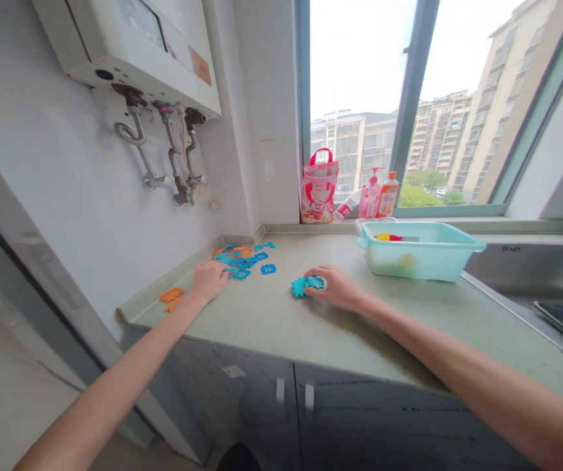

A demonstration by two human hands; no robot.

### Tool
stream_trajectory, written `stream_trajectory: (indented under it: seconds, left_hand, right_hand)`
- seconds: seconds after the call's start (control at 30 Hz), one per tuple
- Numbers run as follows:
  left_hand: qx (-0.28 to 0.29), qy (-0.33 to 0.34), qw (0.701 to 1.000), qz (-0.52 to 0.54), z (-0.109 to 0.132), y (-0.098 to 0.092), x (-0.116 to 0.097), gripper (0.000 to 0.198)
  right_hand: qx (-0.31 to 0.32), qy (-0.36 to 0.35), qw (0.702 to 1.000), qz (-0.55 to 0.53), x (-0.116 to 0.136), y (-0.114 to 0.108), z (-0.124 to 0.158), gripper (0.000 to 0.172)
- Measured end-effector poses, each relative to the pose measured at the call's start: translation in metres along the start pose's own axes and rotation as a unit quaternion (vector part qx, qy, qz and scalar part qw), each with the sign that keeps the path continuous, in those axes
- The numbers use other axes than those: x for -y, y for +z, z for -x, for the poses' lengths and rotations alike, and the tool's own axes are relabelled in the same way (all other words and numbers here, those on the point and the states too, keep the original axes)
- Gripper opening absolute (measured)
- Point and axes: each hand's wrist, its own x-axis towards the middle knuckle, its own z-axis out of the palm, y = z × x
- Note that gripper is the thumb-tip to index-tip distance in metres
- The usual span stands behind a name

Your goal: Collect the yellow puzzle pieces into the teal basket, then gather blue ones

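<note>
My left hand [209, 281] is at the near edge of a pile of blue and orange toy pieces [245, 261] near the counter's back left corner. Its fingers are closed on a teal piece [231, 269]. Two orange pieces [171, 296] lie left of that hand. One blue piece [268, 269] lies apart, just right of the pile. Over the middle of the counter, my right hand [333, 285] grips teal pieces [300, 286] with notched edges, between thumb and fingers.
A pale green tub [423, 252] with yellow and red pieces stands on the counter [262, 320], beside the sink [531, 275]. A pink bag [319, 190] and bottles [378, 196] stand by the window. A water heater [134, 52] hangs at the upper left.
</note>
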Motion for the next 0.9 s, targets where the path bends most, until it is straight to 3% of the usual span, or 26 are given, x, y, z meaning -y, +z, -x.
stream_trajectory:
  seconds: [0.1,0.17,0.3,0.43,0.5,0.57,0.63,0.73,0.83,0.9]
  left_hand:
    - [-0.065,0.018,0.996,0.059,0.0,-0.014,-0.009,0.032]
    - [-0.078,0.04,0.986,0.141,-0.005,-0.021,-0.023,0.033]
    - [0.032,0.089,0.941,0.324,-0.034,-0.017,-0.073,0.04]
    - [0.177,0.148,0.91,0.345,-0.064,0.011,-0.132,0.029]
    - [0.192,0.192,0.912,0.307,-0.071,0.025,-0.153,0.021]
    - [0.157,0.246,0.917,0.271,-0.074,0.034,-0.163,0.019]
    - [0.11,0.287,0.92,0.242,-0.078,0.035,-0.157,0.023]
    - [0.09,0.269,0.945,0.161,-0.096,0.024,-0.113,0.032]
    - [0.157,0.125,0.979,0.029,-0.119,0.009,-0.041,0.039]
    - [0.226,0.024,0.973,-0.026,-0.129,0.005,0.005,0.052]
  right_hand:
    - [0.008,0.005,1.0,-0.004,-0.005,0.0,-0.002,0.031]
    - [-0.015,0.02,1.0,-0.012,-0.006,-0.001,-0.004,0.034]
    - [-0.064,0.042,0.996,-0.042,-0.005,-0.008,-0.006,0.038]
    - [-0.049,-0.04,0.995,-0.076,0.001,-0.009,-0.006,0.04]
    - [-0.018,-0.076,0.995,-0.068,0.004,-0.006,-0.006,0.042]
    - [0.014,-0.094,0.994,-0.05,0.007,-0.002,-0.007,0.045]
    - [0.043,-0.094,0.994,-0.031,0.009,0.003,-0.008,0.05]
    - [0.1,-0.058,0.993,-0.015,0.009,0.009,-0.009,0.054]
    - [0.148,-0.034,0.988,-0.021,0.008,0.011,-0.009,0.059]
    - [0.154,-0.032,0.987,-0.025,0.008,0.011,-0.009,0.057]
